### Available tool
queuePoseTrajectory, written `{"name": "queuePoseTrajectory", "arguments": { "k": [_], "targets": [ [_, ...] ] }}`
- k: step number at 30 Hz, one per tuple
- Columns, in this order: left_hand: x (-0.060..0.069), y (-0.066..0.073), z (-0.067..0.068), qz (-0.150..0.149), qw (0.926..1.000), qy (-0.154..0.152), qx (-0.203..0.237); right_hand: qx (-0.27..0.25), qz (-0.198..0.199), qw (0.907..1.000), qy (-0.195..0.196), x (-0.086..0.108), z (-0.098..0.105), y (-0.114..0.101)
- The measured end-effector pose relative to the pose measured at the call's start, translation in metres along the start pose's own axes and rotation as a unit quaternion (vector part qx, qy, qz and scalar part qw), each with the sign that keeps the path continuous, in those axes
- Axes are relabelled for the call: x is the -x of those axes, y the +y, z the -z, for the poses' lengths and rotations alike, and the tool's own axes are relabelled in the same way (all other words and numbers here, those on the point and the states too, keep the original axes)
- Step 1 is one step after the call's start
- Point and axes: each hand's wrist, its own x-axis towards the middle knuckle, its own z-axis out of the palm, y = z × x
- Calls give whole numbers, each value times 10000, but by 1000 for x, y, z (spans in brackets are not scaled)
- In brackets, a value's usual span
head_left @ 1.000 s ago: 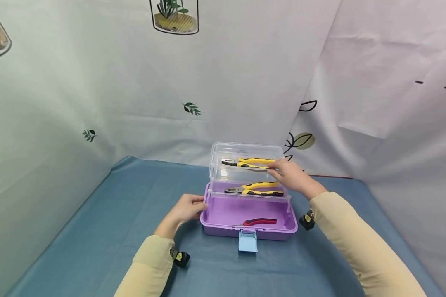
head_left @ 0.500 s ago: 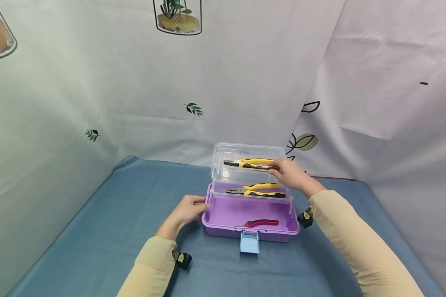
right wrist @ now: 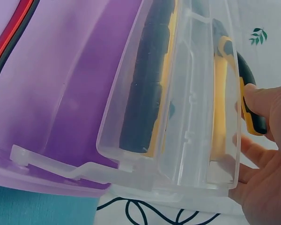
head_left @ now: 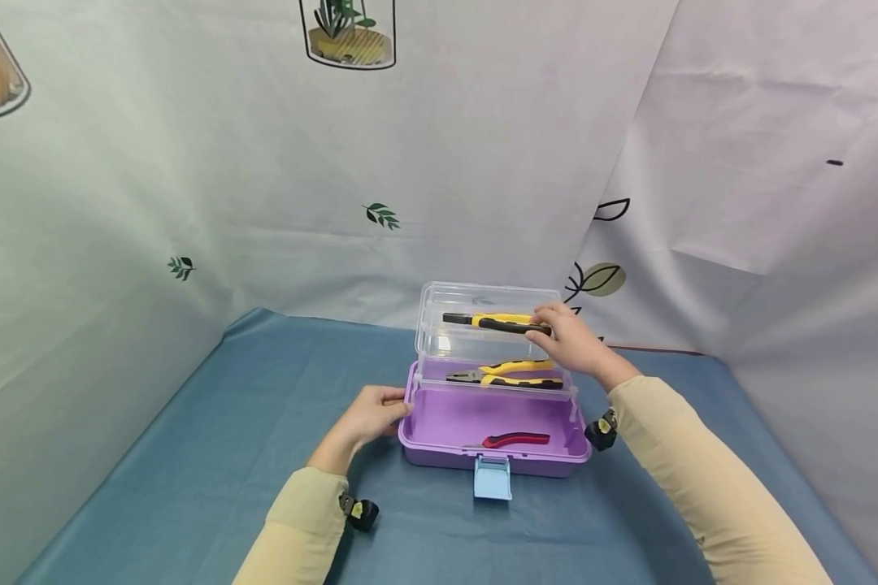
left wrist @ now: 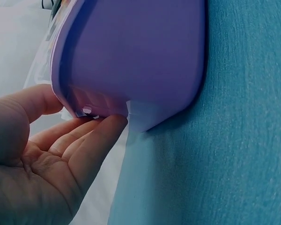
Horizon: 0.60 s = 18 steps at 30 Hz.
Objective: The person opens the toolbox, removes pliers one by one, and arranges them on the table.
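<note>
A purple toolbox (head_left: pixel 439 410) stands with its clear plastic upper part (head_left: pixel 446 292) raised at the back. My left hand (head_left: pixel 371 413) grips the box's left rim near the rear corner, thumb over the rim and fingers behind it, as the left wrist view shows. My right hand (head_left: pixel 569 340) pinches the handles of yellow-and-black pliers (head_left: pixel 512 326) at the clear upper part; in the right wrist view the thumb presses a handle (right wrist: pixel 258 123). Other yellow-and-black pliers (head_left: pixel 523 381) lie in the clear tray below. Inside the purple base lies a red-and-black handled tool (head_left: pixel 515 439), its head hard to make out.
A light blue latch (head_left: pixel 493 479) hangs down at the front of the box. Blue cloth (head_left: pixel 263 455) covers the table. Pale printed fabric (head_left: pixel 300 179) walls in the back and sides, close behind the raised clear part.
The pliers in my right hand have turned on edge, so their two handles now look closer together. My left hand keeps its grip on the box. The view has shifted slightly.
</note>
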Motion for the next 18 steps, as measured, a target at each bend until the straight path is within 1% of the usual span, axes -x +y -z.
{"name": "queuePoseTrajectory", "arguments": {
  "k": [6,11,18],
  "targets": [
    [-3,-2,0,-29,10000,-23,-17,89,114,9998,122,1,0,0],
    [-3,-3,0,-25,10000,-58,26,129,188,9997,85,3,1,-2],
    [-1,-2,0,6,10000,-19,-12,28,-273,9991,-328,-1,3,-8]
  ]
}}
